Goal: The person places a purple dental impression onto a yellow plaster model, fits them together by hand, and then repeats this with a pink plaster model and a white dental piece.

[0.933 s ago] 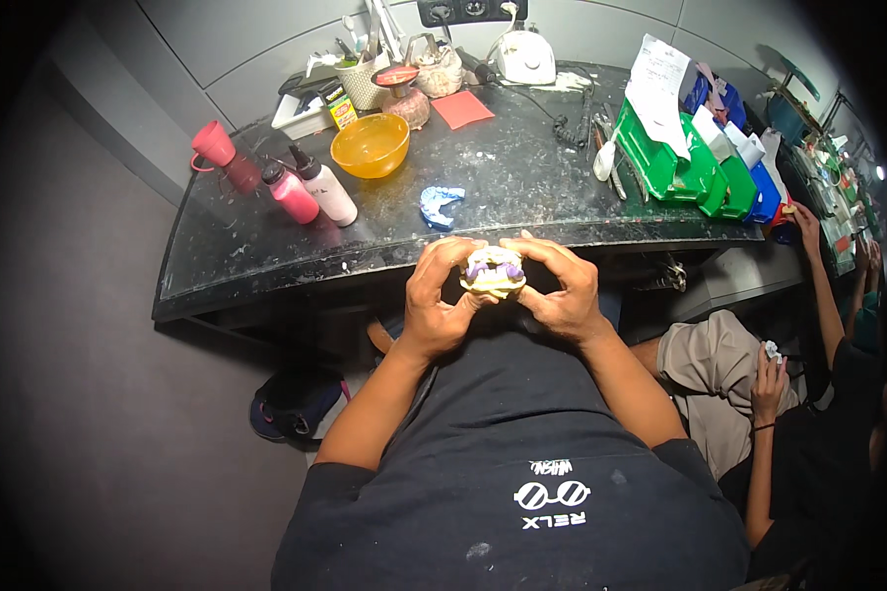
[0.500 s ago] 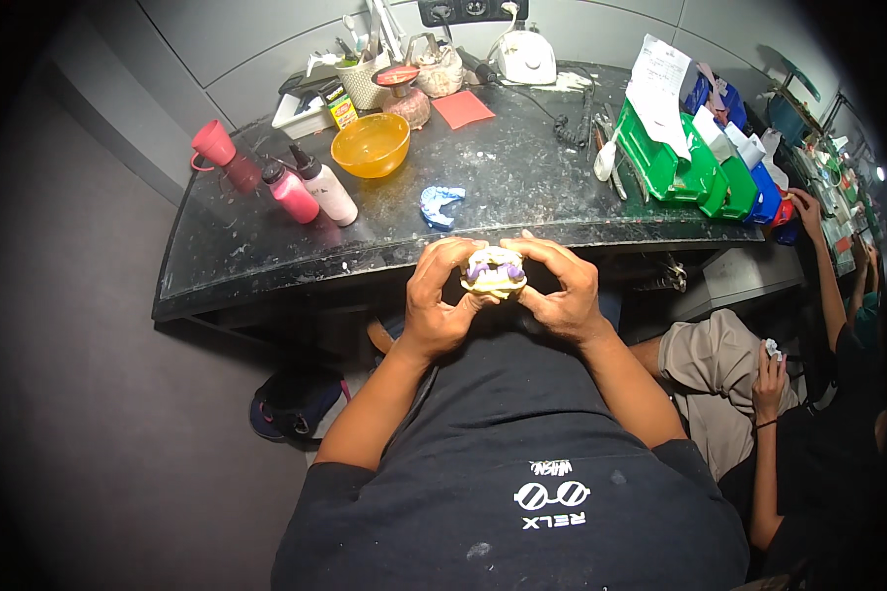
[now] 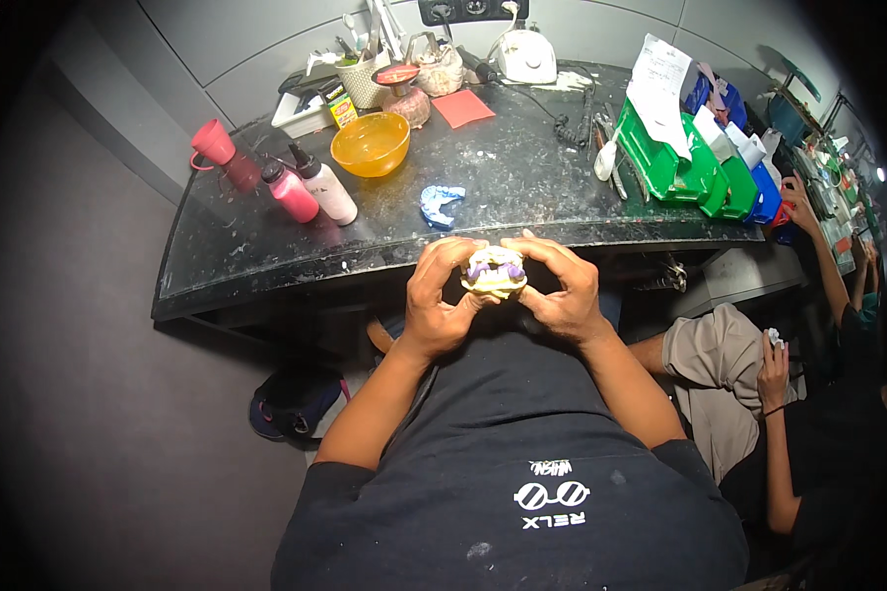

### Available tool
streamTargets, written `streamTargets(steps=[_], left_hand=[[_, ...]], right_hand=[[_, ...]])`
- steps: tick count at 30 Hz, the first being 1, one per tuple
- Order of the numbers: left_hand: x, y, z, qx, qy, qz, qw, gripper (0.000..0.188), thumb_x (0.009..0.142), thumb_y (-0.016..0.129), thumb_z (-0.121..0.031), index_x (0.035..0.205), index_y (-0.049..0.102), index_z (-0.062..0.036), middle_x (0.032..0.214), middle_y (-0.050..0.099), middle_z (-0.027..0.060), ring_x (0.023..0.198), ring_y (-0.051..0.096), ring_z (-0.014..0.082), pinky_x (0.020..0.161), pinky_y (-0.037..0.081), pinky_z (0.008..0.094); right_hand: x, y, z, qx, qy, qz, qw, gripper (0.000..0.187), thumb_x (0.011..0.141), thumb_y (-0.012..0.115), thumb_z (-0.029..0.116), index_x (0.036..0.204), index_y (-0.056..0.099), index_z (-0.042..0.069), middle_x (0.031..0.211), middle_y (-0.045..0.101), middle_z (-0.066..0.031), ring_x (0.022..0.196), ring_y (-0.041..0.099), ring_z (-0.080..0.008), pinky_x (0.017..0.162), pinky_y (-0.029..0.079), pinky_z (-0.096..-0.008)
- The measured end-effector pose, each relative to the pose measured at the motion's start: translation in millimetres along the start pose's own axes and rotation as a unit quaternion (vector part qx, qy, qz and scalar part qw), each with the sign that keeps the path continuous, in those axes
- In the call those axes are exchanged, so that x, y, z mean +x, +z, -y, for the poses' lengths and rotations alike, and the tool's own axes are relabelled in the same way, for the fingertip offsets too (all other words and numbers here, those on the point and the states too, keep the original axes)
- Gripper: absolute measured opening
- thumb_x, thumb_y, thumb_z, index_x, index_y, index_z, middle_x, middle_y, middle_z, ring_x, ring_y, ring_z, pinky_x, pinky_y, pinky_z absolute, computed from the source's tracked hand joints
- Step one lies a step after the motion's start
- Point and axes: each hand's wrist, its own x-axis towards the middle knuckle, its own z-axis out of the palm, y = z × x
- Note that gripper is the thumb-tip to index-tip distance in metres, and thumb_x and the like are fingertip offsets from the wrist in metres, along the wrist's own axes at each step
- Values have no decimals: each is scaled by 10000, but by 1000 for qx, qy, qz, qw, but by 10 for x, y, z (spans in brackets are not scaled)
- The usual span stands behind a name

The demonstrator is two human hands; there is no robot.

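Observation:
Between my two hands is a cream-yellow dental model point(image 3: 495, 283) with purple patches on its teeth, held just off the bench's front edge. The fingers of my left hand point(image 3: 438, 298) press on its top and the thumb on its lower left side. My right hand point(image 3: 564, 295) grips it the same way from the other side. Upper and lower parts of the model sit together, as far as I can see. On the bench just beyond my hands lies a blue horseshoe-shaped dental piece point(image 3: 442, 206).
The dark bench point(image 3: 522, 187) holds an orange bowl point(image 3: 370, 146), a pink bottle point(image 3: 291, 194), a white bottle point(image 3: 326, 187) and a red cup point(image 3: 214, 145). Green bins point(image 3: 660, 163) stand at the right. A co-worker's hand point(image 3: 775, 369) holds a small pale piece beside me.
My hands and the dental model have hardly moved. At the right, the co-worker's raised hand has shifted slightly left, and the lower hand with the pale piece has moved a little.

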Motion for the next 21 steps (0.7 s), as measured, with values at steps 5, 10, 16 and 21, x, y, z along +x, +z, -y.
streamTargets(steps=[5, 10, 16, 21], left_hand=[[52, -1, -4, 12, -1, 1, 1000, 595, 816, 877, -266, 1277, 607, -4, 1227, 695, 143, 1110, 642, 259, 957, 504, 365], [491, 11, -42, 0, 10, -26, 1000, 498, 808, 864, -204, 1216, 643, -24, 1157, 704, 137, 1023, 656, 316, 917, 515, 405], [1521, -64, 190, 66, 103, -11, 992, 527, 810, 868, -222, 1240, 638, -23, 1157, 687, 122, 1111, 635, 277, 989, 484, 393], [1690, 81, 475, 77, 122, -32, 989, 548, 779, 879, -212, 1247, 648, -46, 1166, 691, 108, 1028, 642, 269, 911, 492, 384]], right_hand=[[22, -9, -37, -3, 1, 2, 1000, 465, 737, 785, 29, 1193, 699, -4, 1178, 739, -169, 1148, 705, -334, 1071, 515, -433], [420, -158, -40, -36, -46, -36, 998, 443, 766, 764, 16, 1204, 698, 3, 1176, 744, -155, 1121, 717, -342, 1127, 464, -517], [1199, -319, -248, -70, -88, -130, 985, 451, 756, 783, -5, 1200, 706, 12, 1172, 740, -177, 1115, 716, -330, 997, 549, -398], [1341, -168, -622, -61, -73, -166, 982, 461, 758, 729, -54, 1215, 688, -9, 1191, 721, -205, 1123, 708, -349, 979, 553, -393]])
